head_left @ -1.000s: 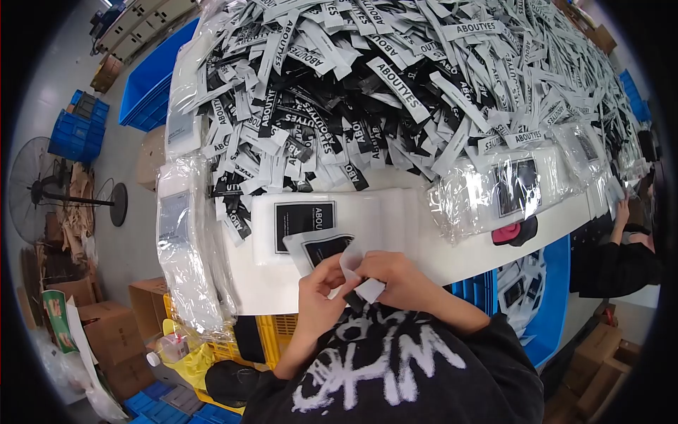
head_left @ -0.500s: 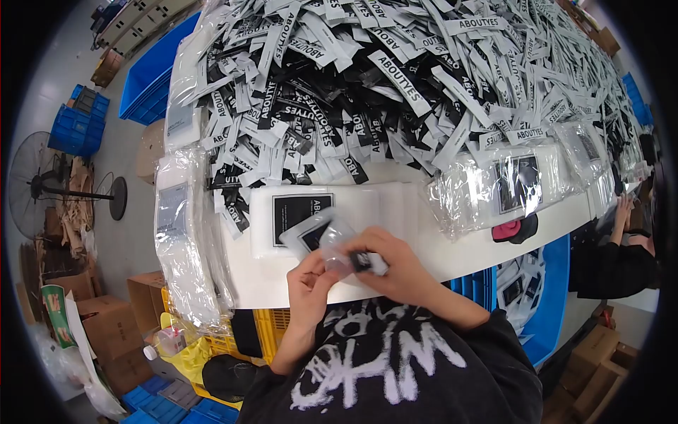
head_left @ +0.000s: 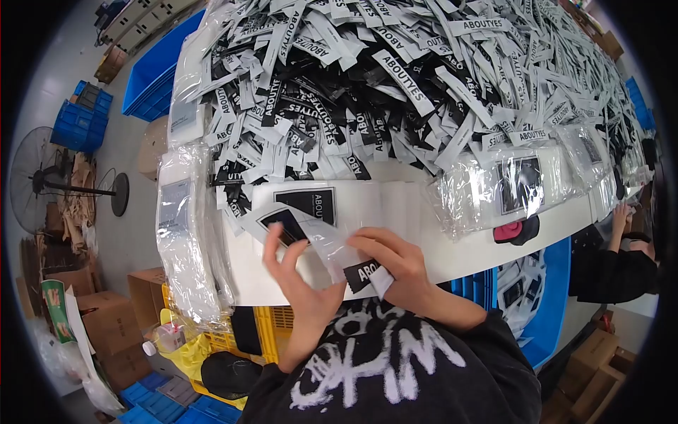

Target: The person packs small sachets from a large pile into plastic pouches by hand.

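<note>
In front of my body a frosted plastic bag with a black printed label slants between my hands. My left hand is at the bag's lower left side, fingers spread apart, fingertips by its label. My right hand is closed around a black stick packet and a white stick packet, with its fingers at the bag's right end. Whether those fingers also pinch the bag, I cannot tell. Beneath, on the white table, lies a stack of flat frosted bags with the same black label.
A big heap of black and white stick packets covers the far table. Clear-wrapped bag bundles lie left and right. A blue bin with filled bags stands at right, a yellow crate below. Another person is at far right.
My left hand has opened and moved slightly left, off its pinch on the bag. The bag is now stretched out flatter, its label end further left. The packets show more in my right hand.
</note>
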Action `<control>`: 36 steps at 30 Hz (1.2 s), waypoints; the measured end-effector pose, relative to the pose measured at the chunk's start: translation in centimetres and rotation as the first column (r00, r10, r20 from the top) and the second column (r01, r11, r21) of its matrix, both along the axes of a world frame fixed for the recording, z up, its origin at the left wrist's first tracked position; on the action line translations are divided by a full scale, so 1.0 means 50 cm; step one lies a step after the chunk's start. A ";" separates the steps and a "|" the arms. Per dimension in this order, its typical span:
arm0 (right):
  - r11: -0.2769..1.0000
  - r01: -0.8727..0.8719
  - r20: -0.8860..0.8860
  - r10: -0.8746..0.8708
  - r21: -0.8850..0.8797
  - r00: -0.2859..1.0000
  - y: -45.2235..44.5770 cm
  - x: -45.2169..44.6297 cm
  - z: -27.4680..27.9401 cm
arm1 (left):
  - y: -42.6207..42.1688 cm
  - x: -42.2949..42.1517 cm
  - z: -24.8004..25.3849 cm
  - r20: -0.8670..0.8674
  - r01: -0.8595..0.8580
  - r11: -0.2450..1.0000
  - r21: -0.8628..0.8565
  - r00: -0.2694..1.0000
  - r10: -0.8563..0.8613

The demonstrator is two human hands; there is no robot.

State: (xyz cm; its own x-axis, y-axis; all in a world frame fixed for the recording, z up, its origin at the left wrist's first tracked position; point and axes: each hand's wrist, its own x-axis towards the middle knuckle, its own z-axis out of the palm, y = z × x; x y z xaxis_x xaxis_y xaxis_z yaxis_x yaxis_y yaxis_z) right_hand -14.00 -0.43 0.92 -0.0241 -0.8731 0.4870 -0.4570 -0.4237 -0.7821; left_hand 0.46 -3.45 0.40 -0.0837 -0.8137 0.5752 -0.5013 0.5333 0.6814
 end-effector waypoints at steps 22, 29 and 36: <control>0.822 -0.451 0.750 0.046 0.347 0.660 0.013 -0.016 0.003 | -0.001 0.023 0.002 -0.053 0.540 0.810 0.230 0.838 -0.544; 0.964 -0.105 0.683 -0.093 0.242 0.724 0.012 -0.036 0.017 | -0.027 0.089 0.009 -0.076 0.446 0.672 0.591 0.860 -0.504; 0.812 -0.317 0.236 0.226 0.491 0.945 0.024 -0.072 0.004 | -0.015 0.090 0.023 -0.095 0.371 0.670 0.643 0.906 -0.412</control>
State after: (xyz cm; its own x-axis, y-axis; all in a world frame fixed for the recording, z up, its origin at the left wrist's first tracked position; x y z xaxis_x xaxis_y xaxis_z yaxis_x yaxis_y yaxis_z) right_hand -17.61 0.79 1.11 0.2143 -0.9764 -0.0256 -0.2341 -0.0259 -0.9719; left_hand 4.94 -4.22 1.54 -0.4937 -0.8661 -0.0781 -0.3936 0.1425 0.9082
